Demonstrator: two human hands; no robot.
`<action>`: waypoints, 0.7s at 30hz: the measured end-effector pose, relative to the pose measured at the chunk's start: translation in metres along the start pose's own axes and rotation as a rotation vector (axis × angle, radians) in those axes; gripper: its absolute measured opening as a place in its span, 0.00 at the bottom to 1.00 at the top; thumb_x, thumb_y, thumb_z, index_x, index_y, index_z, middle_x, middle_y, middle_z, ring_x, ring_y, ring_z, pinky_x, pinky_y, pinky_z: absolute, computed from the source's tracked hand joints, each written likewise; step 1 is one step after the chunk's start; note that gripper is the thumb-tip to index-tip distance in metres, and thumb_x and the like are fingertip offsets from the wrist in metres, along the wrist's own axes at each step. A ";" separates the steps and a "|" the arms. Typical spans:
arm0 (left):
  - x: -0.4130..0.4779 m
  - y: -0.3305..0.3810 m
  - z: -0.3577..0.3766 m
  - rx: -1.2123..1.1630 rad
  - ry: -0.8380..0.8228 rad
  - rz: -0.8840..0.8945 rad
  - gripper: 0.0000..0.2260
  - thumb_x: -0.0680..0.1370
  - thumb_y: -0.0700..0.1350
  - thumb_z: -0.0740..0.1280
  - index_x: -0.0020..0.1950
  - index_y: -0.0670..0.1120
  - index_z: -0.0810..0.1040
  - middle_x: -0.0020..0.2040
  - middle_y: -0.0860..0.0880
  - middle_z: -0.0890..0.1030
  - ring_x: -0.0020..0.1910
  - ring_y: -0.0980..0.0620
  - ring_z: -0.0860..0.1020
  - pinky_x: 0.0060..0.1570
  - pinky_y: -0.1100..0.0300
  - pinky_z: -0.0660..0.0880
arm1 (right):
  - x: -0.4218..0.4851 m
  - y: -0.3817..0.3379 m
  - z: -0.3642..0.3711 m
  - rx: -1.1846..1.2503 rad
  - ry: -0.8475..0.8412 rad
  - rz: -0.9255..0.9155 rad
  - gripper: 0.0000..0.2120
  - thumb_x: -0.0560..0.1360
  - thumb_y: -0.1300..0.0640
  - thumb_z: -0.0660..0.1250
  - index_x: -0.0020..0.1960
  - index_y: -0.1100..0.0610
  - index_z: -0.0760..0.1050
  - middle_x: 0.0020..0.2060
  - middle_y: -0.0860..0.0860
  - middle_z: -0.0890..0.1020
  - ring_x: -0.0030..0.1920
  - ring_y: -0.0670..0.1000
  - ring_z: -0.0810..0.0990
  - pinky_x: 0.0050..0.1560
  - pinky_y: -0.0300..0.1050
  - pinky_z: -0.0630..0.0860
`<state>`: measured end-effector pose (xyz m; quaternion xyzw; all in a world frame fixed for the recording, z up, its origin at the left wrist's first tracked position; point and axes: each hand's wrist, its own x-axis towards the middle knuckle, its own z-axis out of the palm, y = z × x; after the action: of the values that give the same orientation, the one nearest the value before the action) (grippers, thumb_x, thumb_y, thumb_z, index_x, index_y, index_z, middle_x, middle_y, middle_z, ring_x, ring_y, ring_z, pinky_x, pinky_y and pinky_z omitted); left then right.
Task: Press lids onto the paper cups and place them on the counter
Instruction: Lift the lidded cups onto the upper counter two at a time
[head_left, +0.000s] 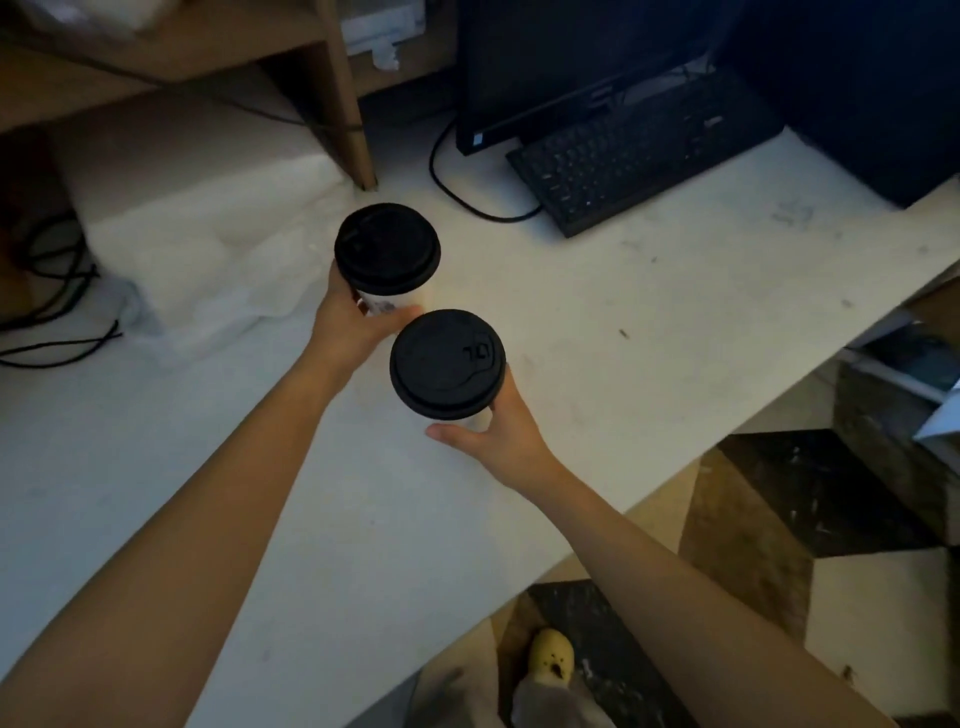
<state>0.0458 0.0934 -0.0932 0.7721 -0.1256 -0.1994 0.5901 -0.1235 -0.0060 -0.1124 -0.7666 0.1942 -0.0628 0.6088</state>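
My left hand (347, 322) is wrapped around a white paper cup with a round black plastic lid (387, 245); my right hand (498, 423) grips a second white paper cup under its own black lid (448, 362). Both stand upright — lids up, long axes vertical — over the white counter (649, 322), near the black keyboard (639, 150). Whether their bases touch it, I can't tell.

Both bare forearms reach up from the lower frame toward its centre. The left hand (347, 322) curls closed, thumb forward. The right hand (493, 421) grips likewise.
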 end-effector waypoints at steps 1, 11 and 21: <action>0.000 0.000 0.000 -0.004 0.002 0.003 0.40 0.68 0.38 0.76 0.75 0.48 0.59 0.69 0.51 0.70 0.65 0.55 0.69 0.63 0.60 0.69 | 0.000 0.000 -0.001 -0.002 -0.006 -0.006 0.39 0.66 0.59 0.77 0.67 0.45 0.57 0.63 0.45 0.69 0.60 0.33 0.66 0.55 0.19 0.63; 0.001 0.049 0.016 0.005 -0.052 0.070 0.39 0.66 0.39 0.77 0.73 0.50 0.63 0.68 0.51 0.73 0.64 0.53 0.72 0.63 0.60 0.69 | 0.007 -0.026 -0.065 0.076 0.148 -0.023 0.36 0.66 0.59 0.77 0.65 0.43 0.61 0.63 0.46 0.73 0.64 0.44 0.72 0.62 0.36 0.71; 0.025 0.164 0.076 -0.048 -0.180 0.205 0.34 0.66 0.37 0.77 0.68 0.49 0.68 0.57 0.53 0.79 0.54 0.58 0.78 0.49 0.65 0.76 | 0.034 -0.097 -0.181 0.080 0.273 -0.069 0.33 0.66 0.60 0.76 0.66 0.49 0.65 0.55 0.41 0.75 0.54 0.43 0.75 0.53 0.36 0.74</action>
<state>0.0407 -0.0274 0.0436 0.7198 -0.2514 -0.2092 0.6123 -0.1308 -0.1659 0.0216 -0.7322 0.2461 -0.1951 0.6044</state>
